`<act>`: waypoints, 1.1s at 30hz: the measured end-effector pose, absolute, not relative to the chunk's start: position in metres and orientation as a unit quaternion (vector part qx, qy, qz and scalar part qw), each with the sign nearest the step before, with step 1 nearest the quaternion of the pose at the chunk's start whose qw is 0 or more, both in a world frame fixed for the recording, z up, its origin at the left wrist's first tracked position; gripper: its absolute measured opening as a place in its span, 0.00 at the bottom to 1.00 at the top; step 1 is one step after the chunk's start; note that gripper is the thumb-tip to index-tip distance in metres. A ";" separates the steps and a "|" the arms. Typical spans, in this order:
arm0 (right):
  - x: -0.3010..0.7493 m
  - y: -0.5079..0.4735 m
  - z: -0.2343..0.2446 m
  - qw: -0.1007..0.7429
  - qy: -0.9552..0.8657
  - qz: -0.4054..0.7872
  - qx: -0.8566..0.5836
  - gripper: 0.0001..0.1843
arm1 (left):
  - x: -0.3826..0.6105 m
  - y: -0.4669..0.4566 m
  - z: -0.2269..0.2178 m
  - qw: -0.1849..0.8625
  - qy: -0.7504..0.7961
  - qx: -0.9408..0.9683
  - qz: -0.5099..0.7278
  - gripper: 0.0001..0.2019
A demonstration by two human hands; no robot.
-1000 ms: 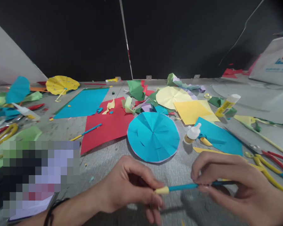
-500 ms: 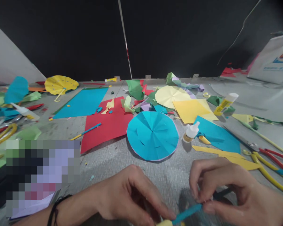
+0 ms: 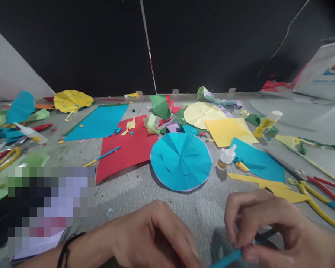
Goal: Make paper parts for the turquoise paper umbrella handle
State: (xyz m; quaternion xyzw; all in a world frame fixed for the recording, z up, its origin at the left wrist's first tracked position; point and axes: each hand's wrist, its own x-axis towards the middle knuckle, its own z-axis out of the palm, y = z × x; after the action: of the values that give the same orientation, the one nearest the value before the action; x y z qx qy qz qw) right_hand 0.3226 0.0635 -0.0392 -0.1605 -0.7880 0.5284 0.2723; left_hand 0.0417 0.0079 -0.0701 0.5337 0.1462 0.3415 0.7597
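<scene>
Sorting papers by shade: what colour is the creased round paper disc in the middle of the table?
Bright blue; the disc shows clearly in the head view.

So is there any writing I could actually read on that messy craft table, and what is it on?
No text here can be read.
Glue stick: dark print on its yellow label, too small and blurred.
White bag at far right: blue lettering and an orange mark, blurred.
Small glue bottle: label too small to tell.
Pixelated patch at lower left: nothing legible.
</scene>
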 end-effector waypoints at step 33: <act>0.315 0.078 -0.024 0.278 -0.816 0.447 -0.240 0.08 | 0.040 0.010 -0.063 0.799 0.221 0.391 0.401 0.14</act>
State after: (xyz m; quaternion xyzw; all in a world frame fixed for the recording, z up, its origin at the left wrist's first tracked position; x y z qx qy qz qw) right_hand 0.3152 0.0776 -0.0245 -0.2397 -0.8158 0.4470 0.2780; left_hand 0.0401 0.0101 -0.0628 0.3905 0.2208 0.4010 0.7987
